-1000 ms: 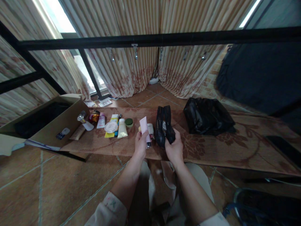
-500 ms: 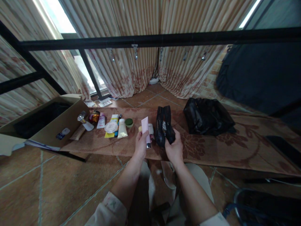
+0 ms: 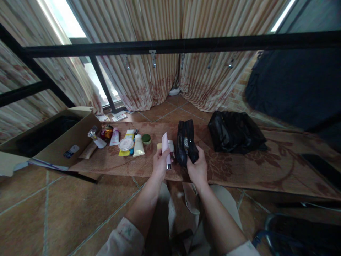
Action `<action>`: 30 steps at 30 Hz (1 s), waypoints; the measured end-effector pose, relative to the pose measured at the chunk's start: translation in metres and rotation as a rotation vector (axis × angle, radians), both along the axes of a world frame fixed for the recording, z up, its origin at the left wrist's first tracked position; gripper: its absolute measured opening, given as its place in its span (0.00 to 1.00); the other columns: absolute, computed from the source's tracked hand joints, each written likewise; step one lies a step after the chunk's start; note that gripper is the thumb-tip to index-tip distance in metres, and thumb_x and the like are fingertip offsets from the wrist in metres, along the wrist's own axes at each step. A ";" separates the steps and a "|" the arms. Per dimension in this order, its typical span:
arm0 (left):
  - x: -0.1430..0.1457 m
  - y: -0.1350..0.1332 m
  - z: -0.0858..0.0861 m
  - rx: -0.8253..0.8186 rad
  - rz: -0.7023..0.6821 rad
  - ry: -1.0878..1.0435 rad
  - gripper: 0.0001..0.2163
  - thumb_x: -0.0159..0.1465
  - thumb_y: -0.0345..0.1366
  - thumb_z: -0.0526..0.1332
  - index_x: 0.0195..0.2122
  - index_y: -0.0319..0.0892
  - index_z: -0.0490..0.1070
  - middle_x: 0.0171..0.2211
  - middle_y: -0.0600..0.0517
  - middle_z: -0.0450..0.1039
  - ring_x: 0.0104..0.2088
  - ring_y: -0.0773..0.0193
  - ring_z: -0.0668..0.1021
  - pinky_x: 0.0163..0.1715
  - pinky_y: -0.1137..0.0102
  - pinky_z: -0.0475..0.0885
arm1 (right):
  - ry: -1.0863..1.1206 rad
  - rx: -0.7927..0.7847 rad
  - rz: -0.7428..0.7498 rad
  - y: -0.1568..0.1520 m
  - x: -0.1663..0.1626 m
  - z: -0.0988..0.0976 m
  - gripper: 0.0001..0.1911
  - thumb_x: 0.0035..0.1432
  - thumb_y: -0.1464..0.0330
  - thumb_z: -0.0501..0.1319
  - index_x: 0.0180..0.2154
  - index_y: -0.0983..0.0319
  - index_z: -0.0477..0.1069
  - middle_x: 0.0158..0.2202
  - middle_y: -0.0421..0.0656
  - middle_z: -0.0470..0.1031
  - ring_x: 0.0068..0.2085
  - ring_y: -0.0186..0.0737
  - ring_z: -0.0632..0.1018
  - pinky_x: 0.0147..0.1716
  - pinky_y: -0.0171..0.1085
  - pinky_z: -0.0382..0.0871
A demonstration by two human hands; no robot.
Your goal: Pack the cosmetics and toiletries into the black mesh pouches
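My left hand (image 3: 160, 162) is closed round a pale pink tube (image 3: 165, 145), held upright with its cap pointing down, just left of a small black pouch (image 3: 185, 141). My right hand (image 3: 197, 166) grips that pouch by its near end; the pouch stands on the patterned mat (image 3: 239, 167) with its top gaping. Behind the pink tube, a small white item and a yellowish one lie on the mat, partly hidden.
A row of toiletries lies on the mat to the left: a cream tube (image 3: 138, 146), green jar (image 3: 146, 138), clear round lid (image 3: 125, 144), yellow pack, spray bottle (image 3: 96, 139). An open cardboard box (image 3: 53, 138) sits far left, a black plastic bag (image 3: 234, 132) right. A black bar crosses overhead.
My left hand has turned the pink tube edge-on and brought it slightly closer to the pouch. My right hand and the pouch have stayed put.
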State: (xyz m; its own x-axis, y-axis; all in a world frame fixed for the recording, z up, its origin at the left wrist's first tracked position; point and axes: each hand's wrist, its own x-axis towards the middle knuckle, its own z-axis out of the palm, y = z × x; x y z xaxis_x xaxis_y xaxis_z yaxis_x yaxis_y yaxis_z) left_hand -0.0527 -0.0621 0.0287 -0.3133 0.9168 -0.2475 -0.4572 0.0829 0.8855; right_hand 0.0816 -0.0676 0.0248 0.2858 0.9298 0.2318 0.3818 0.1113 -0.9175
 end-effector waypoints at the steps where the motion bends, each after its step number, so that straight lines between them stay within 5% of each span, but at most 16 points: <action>1: 0.000 0.000 0.001 -0.005 -0.002 0.000 0.17 0.49 0.45 0.69 0.32 0.37 0.71 0.24 0.55 0.71 0.17 0.72 0.71 0.18 0.75 0.65 | -0.002 0.000 -0.002 0.000 0.000 0.000 0.26 0.53 0.64 0.60 0.54 0.57 0.65 0.48 0.44 0.76 0.46 0.44 0.77 0.49 0.44 0.68; 30: -0.001 -0.002 0.004 -0.019 -0.095 -0.037 0.23 0.55 0.55 0.60 0.33 0.35 0.72 0.23 0.49 0.75 0.16 0.68 0.72 0.16 0.73 0.62 | 0.034 -0.023 0.018 -0.001 0.000 0.000 0.27 0.53 0.62 0.61 0.55 0.57 0.64 0.47 0.44 0.77 0.46 0.45 0.77 0.48 0.44 0.69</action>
